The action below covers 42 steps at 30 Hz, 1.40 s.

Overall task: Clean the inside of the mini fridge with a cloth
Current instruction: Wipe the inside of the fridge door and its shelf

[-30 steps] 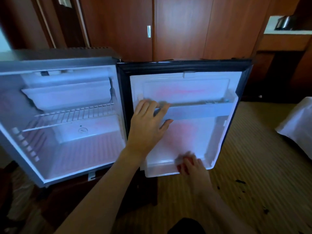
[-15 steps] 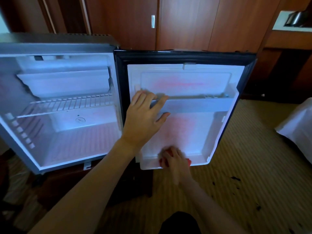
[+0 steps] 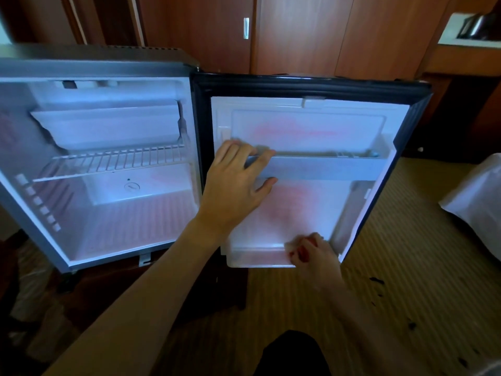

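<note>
At lower centre-right the right hand [image 3: 314, 253] is bunching a soft, light red cloth [image 3: 302, 250] in curled fingers along the mini fridge [image 3: 95, 63] door's bottom shelf [image 3: 254, 260], while the left hand [image 3: 235, 183], fingers curled over the middle door rail [image 3: 325, 166], is likely steadying the freely swinging door.

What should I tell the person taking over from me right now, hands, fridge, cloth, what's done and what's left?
Left hand: fingers hooked over the door shelf, steadying the open fridge door.
Right hand: grips the red cloth at the right end of the bottom door tray.
Mini fridge stands open; wire rack and upper tray are in place, nothing stored inside.
Done: cannot tell which surfaces are already wiped.
Left: probably finish the bottom tray, then check the door shelf, rack and walls.
</note>
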Tool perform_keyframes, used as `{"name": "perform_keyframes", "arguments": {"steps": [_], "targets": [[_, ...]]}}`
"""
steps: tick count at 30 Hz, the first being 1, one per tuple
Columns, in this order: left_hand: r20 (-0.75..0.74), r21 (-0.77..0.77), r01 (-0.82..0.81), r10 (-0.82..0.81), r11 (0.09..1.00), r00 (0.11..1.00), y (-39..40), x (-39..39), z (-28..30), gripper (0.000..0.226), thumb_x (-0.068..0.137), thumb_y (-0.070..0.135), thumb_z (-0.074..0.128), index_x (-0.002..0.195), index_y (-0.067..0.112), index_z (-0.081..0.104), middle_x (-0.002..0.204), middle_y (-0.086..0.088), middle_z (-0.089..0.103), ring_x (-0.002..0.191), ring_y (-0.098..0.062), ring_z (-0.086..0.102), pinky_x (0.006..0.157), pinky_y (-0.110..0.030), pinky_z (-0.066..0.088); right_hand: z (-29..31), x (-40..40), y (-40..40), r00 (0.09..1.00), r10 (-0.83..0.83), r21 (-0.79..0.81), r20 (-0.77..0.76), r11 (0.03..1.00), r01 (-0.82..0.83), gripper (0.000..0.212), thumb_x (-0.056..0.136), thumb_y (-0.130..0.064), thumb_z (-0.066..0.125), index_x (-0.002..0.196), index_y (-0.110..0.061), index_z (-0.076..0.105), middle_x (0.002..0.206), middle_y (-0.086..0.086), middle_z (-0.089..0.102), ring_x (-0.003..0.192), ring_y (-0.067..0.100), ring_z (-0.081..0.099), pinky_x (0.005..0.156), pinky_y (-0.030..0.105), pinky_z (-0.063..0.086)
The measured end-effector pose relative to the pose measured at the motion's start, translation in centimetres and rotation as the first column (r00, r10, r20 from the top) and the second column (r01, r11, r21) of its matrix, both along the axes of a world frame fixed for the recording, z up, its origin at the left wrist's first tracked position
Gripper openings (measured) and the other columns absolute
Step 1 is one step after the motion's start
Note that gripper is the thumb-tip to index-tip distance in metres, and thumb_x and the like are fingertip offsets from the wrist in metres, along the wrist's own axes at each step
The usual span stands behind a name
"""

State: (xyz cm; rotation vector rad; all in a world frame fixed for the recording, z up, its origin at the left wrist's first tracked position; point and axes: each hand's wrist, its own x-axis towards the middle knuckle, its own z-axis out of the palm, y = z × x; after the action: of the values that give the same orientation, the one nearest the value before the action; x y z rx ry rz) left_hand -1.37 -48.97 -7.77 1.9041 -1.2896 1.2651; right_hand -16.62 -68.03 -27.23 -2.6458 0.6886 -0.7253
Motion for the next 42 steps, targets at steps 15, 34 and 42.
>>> {"name": "perform_keyframes", "arguments": {"steps": [15,34,42], "targets": [[-0.023,0.039,0.075,-0.074,0.996,0.997,1.8,0.2,0.3,0.042,0.094,0.041,0.070,0.124,0.012,0.070,0.099,-0.010,0.063,0.098,-0.033,0.059,0.103,-0.041,0.042,-0.9,2.3,6.6,0.955,0.297,-0.031,0.013,0.954,-0.297,0.028,0.090,-0.039,0.061,0.115,-0.027,0.068,0.133,-0.007,0.053,0.118,0.017,0.055,0.090,0.036,0.053],[-0.041,0.066,0.058,-0.055,0.996,0.998,2.0,0.0,0.6,0.043,0.091,0.042,0.071,0.123,0.013,0.069,0.099,-0.010,0.062,0.101,-0.033,0.058,0.098,-0.041,0.044,-1.0,4.9,9.0,0.965,0.261,-0.097,0.018,0.961,-0.258,0.024,0.091,-0.046,0.060,0.105,-0.028,0.068,0.122,-0.009,0.054,0.106,0.015,0.056,0.084,0.029,0.054],[-0.062,0.058,0.054,-0.051,0.997,0.997,1.8,-0.2,0.6,0.043,0.091,0.042,0.071,0.123,0.013,0.069,0.098,-0.010,0.062,0.101,-0.033,0.058,0.098,-0.040,0.043,-1.3,0.1,3.7,0.989,-0.124,-0.038,0.081,0.991,0.127,0.018,0.078,-0.025,0.080,0.094,-0.020,0.072,0.099,0.001,0.058,0.086,0.026,0.062,0.056,0.033,0.049]]}}
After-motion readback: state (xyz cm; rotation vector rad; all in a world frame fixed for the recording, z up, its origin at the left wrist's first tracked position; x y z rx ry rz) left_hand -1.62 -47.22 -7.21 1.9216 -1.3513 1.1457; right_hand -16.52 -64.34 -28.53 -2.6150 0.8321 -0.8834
